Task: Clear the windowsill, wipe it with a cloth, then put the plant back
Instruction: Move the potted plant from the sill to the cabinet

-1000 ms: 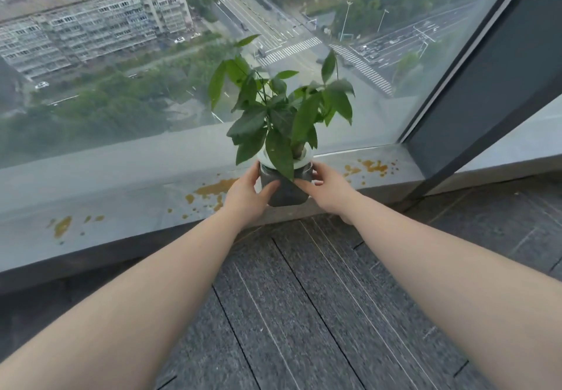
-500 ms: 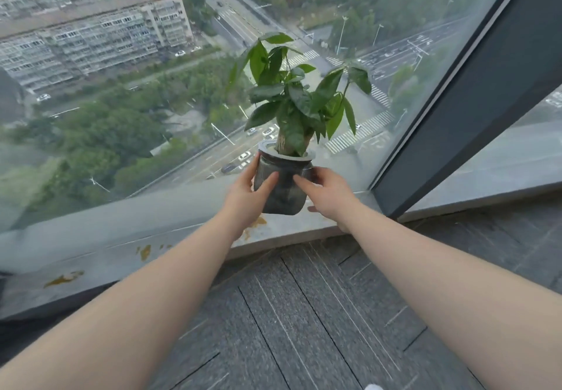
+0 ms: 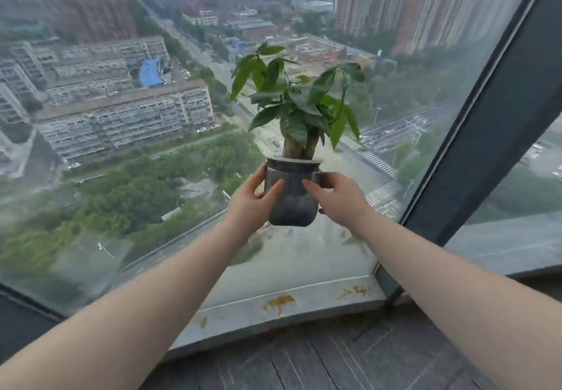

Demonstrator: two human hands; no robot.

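- So, clearing step in hand: plant (image 3: 299, 106) in its dark pot (image 3: 290, 195) is held up in the air in front of the window glass (image 3: 121, 146), well above the sill (image 3: 304, 307).
- Left hand (image 3: 254, 201) grips the pot's left side, thumb across the front, fingers round the far side.
- Right hand (image 3: 340, 198) grips the right side, thumb on the front, fingers wrapped behind.
- Pot upright, not tilted; leaves spread above, trunk visible at the rim.
- Sill below carries nothing in the part in view; orange-brown stains (image 3: 278, 301) on it, more (image 3: 352, 290) near the dark frame (image 3: 486, 134) on the right.
- Dark plank floor (image 3: 334, 365) runs along the sill's near edge.
- No cloth in view.
- Progress, as a judgement: early. Plant lifted off, but not yet set down anywhere.
- Left to do: park the plant, fetch a cloth, wipe the stains, return the plant.
- Risk: pot looks smooth, two-hand hold seems sensible; where it will be put cannot be told.
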